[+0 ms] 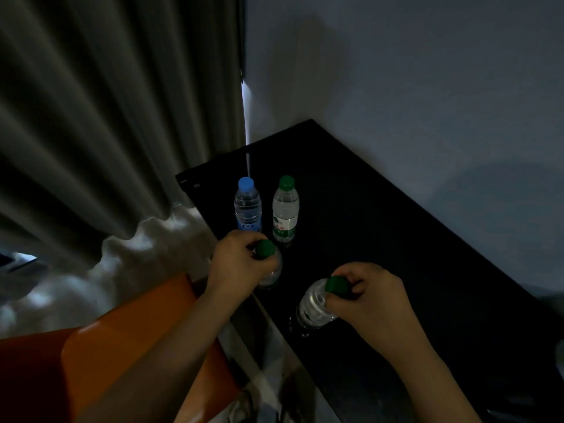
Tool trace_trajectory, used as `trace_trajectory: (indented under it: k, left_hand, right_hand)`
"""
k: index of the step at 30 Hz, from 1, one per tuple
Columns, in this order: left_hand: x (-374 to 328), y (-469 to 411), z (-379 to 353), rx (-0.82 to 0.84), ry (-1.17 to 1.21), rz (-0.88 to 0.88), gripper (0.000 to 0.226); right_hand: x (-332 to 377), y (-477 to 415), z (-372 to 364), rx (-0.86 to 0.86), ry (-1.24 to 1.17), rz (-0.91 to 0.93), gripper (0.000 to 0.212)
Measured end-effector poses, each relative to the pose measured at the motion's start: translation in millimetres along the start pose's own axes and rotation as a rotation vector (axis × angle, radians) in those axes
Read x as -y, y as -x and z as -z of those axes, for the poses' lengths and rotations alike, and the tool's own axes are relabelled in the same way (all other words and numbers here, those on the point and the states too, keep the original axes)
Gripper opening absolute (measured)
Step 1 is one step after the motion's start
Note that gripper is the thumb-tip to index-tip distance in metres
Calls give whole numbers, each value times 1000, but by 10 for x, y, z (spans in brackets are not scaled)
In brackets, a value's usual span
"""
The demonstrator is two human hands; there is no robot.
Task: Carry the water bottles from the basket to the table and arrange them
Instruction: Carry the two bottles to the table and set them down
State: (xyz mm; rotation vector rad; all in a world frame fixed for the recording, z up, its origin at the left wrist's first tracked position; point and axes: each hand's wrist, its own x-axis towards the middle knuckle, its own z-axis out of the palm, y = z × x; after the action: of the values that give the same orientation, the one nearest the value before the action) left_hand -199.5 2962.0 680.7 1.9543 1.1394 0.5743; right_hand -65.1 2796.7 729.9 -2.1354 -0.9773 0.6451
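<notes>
My left hand (241, 264) gripped the left bottle (272, 271) by its neck, and my right hand (366, 297) gripped the right bottle (314, 303) likewise. Just beyond, a blue-capped bottle (247, 206) and a green-capped bottle (285, 209) stood side by side on the black counter (381, 224).

Both hands, left (236, 261) and right (370, 296), grip green-capped bottles (270, 271) over the black table (381, 227).

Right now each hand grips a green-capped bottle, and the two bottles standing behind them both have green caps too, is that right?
Not quite. The head view shows one standing bottle has a blue cap; only the other standing bottle is green-capped.
</notes>
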Motion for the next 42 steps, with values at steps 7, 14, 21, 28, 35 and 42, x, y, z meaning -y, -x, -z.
trace_trajectory:
  k: [7,14,21,28,35,42]
  left_hand:
    - [138,-338,-80,26,-14,-54,18]
    - [126,-510,-136,16,21,-60,13]
    - [167,-641,-152,43,34,-55,12]
    - [190,-684,-162,46,24,-74,15]
    - [218,-702,-172,39,20,-99,13]
    - [218,-705,-190,29,36,-76,12]
  right_hand:
    - [-4,-155,-70,-6,-15,-5,19]
    - [-65,-282,-110,-23,29,23,18]
    - [-95,-528,-144,-9,16,20,16]
    - [-73,-901,-233,-22,18,52,14]
    - [-25,-1208,-295,-22,13,63,17]
    - [-94,-1321,-373,-19,59,55,15]
